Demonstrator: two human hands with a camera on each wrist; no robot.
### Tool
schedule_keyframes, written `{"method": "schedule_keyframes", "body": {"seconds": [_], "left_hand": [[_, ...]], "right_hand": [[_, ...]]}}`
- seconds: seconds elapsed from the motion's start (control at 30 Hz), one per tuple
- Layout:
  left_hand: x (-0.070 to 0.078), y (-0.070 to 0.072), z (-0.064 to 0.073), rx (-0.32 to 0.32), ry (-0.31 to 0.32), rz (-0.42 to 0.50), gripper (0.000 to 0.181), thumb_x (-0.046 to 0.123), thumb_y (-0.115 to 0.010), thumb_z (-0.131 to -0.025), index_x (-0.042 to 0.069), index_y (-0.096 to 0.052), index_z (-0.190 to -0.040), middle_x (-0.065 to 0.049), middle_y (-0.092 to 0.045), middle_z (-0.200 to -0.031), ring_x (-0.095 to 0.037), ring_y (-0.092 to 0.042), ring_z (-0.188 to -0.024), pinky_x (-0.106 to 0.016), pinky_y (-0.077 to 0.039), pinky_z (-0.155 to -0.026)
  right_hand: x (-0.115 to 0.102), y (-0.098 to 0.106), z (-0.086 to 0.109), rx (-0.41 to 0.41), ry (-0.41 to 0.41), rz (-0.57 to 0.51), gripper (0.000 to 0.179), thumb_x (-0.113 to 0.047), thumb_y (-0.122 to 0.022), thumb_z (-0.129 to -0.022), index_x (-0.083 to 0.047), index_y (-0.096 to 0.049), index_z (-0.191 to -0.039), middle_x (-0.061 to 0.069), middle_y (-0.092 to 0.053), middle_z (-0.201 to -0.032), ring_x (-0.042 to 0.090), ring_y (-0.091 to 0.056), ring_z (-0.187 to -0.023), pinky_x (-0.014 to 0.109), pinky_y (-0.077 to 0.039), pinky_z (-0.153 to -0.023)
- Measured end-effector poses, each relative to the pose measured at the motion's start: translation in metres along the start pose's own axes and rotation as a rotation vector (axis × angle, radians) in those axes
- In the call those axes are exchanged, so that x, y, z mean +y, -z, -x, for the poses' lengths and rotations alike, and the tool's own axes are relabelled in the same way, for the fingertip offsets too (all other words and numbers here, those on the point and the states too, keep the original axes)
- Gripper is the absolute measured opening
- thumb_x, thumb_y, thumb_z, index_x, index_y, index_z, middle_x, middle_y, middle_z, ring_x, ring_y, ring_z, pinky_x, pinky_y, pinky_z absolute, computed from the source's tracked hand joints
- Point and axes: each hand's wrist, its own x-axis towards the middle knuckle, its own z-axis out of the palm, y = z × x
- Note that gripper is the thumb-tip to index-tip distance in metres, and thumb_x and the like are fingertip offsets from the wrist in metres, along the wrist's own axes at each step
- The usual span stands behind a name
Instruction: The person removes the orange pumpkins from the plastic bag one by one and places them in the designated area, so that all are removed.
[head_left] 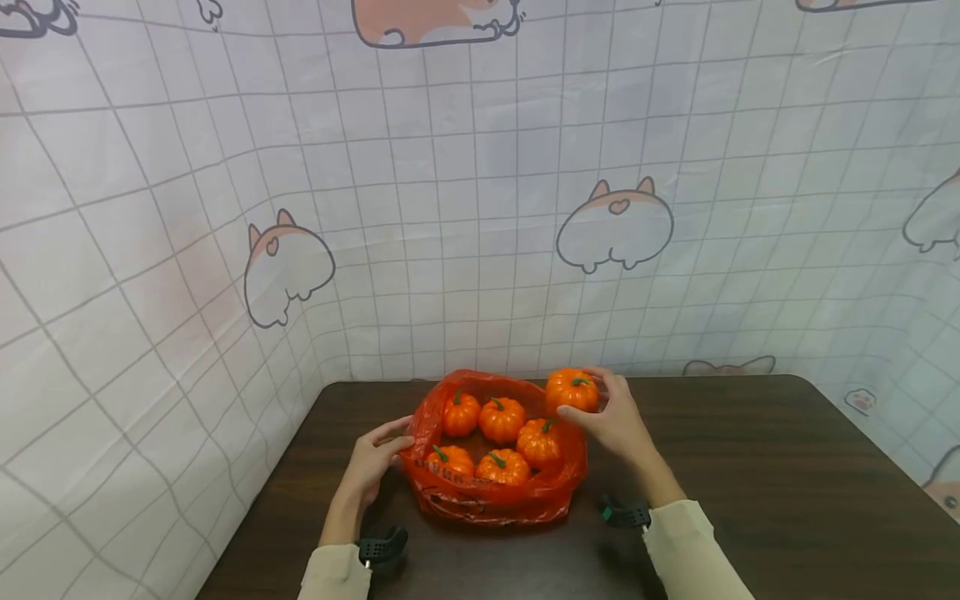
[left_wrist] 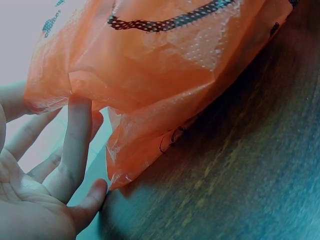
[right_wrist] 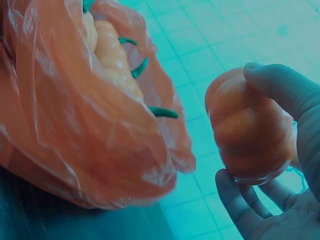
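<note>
A red plastic bag (head_left: pixel 495 504) stands with its mouth spread, and several small orange pumpkins (head_left: pixel 502 419) with green stems lie inside. My left hand (head_left: pixel 369 462) holds the bag's left rim; in the left wrist view its fingers (left_wrist: pixel 77 142) meet the thin plastic, which folds over a fingertip. Above the bag's right rim, my right hand (head_left: pixel 618 421) grips another small pumpkin (head_left: pixel 572 391) between thumb and fingers. The right wrist view shows this pumpkin (right_wrist: pixel 250 125) apart from the bag, with green stems (right_wrist: pixel 162 112) poking up at the bag's mouth.
The bag rests on a dark wooden table (head_left: pixel 750 467). A white gridded cloth (head_left: pixel 465 208) with cartoon animals hangs close behind the table's far edge and along its left side. Each wrist wears a dark band (head_left: pixel 384 546).
</note>
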Motion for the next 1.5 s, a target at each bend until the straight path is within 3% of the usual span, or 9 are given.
{"method": "schedule_keyframes", "body": {"seconds": [0.23,0.57,0.87,1.17,1.5], "left_hand": [[-0.001,-0.002,-0.001,0.002,0.008,0.007,0.045,0.010,-0.071,-0.095,0.010,-0.064,-0.140,-0.009,-0.075,-0.108,-0.015,-0.071,-0.088,-0.032,-0.057,-0.077],[-0.002,0.001,-0.001,0.003,-0.004,-0.030,0.047,0.011,-0.070,-0.095,0.015,-0.063,-0.141,-0.008,-0.075,-0.107,-0.018,-0.070,-0.095,-0.034,-0.057,-0.084],[-0.001,0.001,-0.001,0.005,-0.016,-0.028,0.047,0.009,-0.071,-0.095,0.014,-0.064,-0.141,-0.010,-0.075,-0.105,-0.017,-0.070,-0.092,-0.032,-0.056,-0.080],[0.001,0.001,-0.001,0.003,-0.011,-0.009,0.045,0.006,-0.070,-0.095,0.013,-0.065,-0.139,-0.011,-0.074,-0.105,-0.018,-0.070,-0.088,-0.033,-0.057,-0.076],[0.002,0.000,-0.001,0.006,0.009,-0.014,0.044,0.008,-0.070,-0.095,0.014,-0.066,-0.138,-0.009,-0.074,-0.104,-0.017,-0.070,-0.086,-0.032,-0.056,-0.075]], "right_hand": [[0.011,0.014,-0.001,0.015,-0.011,0.014,0.084,-0.036,-0.084,-0.085,-0.008,-0.042,-0.152,0.021,-0.035,-0.145,0.040,-0.055,-0.125,0.042,-0.056,-0.092],[0.031,0.024,-0.005,0.042,-0.036,0.078,0.087,-0.045,-0.081,-0.086,-0.011,-0.040,-0.155,0.021,-0.037,-0.147,0.041,-0.052,-0.125,0.051,-0.050,-0.098],[0.045,0.032,-0.004,0.052,-0.083,0.094,0.088,-0.044,-0.081,-0.087,-0.009,-0.039,-0.155,0.024,-0.036,-0.148,0.040,-0.051,-0.122,0.052,-0.047,-0.101],[0.060,0.036,-0.003,0.019,-0.148,0.122,0.091,-0.044,-0.080,-0.088,-0.006,-0.035,-0.156,0.026,-0.034,-0.150,0.042,-0.046,-0.128,0.061,-0.040,-0.111],[0.073,0.034,0.001,-0.020,-0.189,0.173,0.090,-0.039,-0.081,-0.088,-0.003,-0.035,-0.156,0.028,-0.035,-0.148,0.045,-0.044,-0.129,0.064,-0.037,-0.111]]}}
